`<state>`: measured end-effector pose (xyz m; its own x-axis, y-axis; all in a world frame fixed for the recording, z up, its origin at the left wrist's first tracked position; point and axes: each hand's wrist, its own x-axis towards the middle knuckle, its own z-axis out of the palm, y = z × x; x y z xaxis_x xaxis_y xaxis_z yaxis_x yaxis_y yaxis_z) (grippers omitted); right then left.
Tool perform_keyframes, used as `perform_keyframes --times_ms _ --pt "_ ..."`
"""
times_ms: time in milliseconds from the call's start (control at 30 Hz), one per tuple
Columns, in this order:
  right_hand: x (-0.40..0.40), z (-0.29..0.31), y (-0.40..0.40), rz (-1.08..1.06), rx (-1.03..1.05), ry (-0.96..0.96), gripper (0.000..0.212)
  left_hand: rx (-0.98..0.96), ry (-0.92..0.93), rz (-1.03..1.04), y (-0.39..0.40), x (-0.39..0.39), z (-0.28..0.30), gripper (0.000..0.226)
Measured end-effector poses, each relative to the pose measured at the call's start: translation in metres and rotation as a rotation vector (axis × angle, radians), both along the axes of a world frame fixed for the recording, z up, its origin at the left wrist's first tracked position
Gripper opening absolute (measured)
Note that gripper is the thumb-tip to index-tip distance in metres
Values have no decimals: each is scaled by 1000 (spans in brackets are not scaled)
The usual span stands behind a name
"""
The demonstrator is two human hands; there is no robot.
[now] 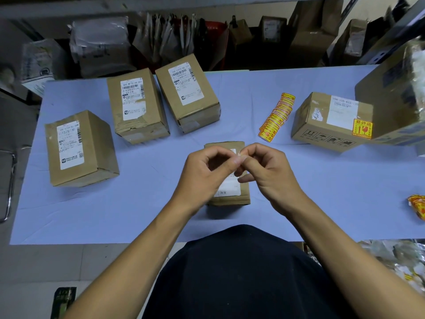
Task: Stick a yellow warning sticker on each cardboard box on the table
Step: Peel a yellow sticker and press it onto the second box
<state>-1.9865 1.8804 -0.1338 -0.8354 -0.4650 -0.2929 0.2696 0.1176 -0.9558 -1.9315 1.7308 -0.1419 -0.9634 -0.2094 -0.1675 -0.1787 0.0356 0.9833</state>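
My left hand (207,171) and my right hand (269,173) meet fingertip to fingertip above a small cardboard box (227,194) at the table's near middle. Both pinch a small pale piece (239,155); what it is I cannot tell. A strip of yellow warning stickers (277,116) lies to the right of centre. Three labelled boxes stand on the left: one at the left (80,148), one behind it (136,107), one further right (187,93). A box on the right (331,120) carries a yellow sticker (362,131) on its corner.
A light blue cloth (322,180) covers the table. A large box (395,93) looms at the right edge. Crumpled yellow sticker backing (417,206) lies at the far right. Parcels and bags (161,42) crowd the shelf behind the table.
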Motion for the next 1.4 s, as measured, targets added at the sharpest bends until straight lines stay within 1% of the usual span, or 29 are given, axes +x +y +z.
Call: perform_keyframes --times_ms 67,167,333,400,467,533,567,700,800,900,1067,1133,1200,1233,1267,1333,1400 --pt "-1 -1 0 23 29 35 15 29 15 17 6 2 -2 8" --pt "-1 -4 4 40 65 57 13 11 -2 48 7 2 -6 7" --pt "-2 -10 7 31 120 12 14 -9 -77 74 9 -2 -14 12" --pt "-4 -17 9 -9 121 -55 19 98 -175 157 11 -6 -19 17" --pt "-9 -26 14 -87 138 -138 24 273 -322 295 11 -11 -25 21" --pt "-16 -40 23 -157 198 -200 26 403 -430 420 7 -13 -31 17" --pt "-18 -48 28 -185 232 -223 25 422 -454 452 5 -13 -34 15" --pt "-22 -89 51 -268 391 -313 24 350 -490 467 0 -7 -43 13" --pt "-19 -115 63 -307 448 -414 20 324 -504 491 -1 -5 -46 13" --pt "-13 -136 71 -294 582 -421 21 296 -489 525 0 -5 -48 15" --pt "-8 -146 81 -163 826 -307 22 260 -475 540 3 -5 -50 18" --pt "-9 -143 81 -92 938 -194 27 241 -467 562 2 -6 -51 18" --pt "-11 -133 75 -56 1011 -46 17 250 -486 577 1 -9 -50 17" --pt "-12 -128 69 -54 1013 41 19 283 -504 583 1 -11 -50 16" --pt "-13 -122 62 -42 980 131 25 343 -526 594 1 -13 -50 14" --pt "-14 -110 41 0 808 297 30 505 -586 630 1 -18 -49 11" --pt "-12 -95 20 20 649 445 38 618 -644 645 1 -23 -47 11"
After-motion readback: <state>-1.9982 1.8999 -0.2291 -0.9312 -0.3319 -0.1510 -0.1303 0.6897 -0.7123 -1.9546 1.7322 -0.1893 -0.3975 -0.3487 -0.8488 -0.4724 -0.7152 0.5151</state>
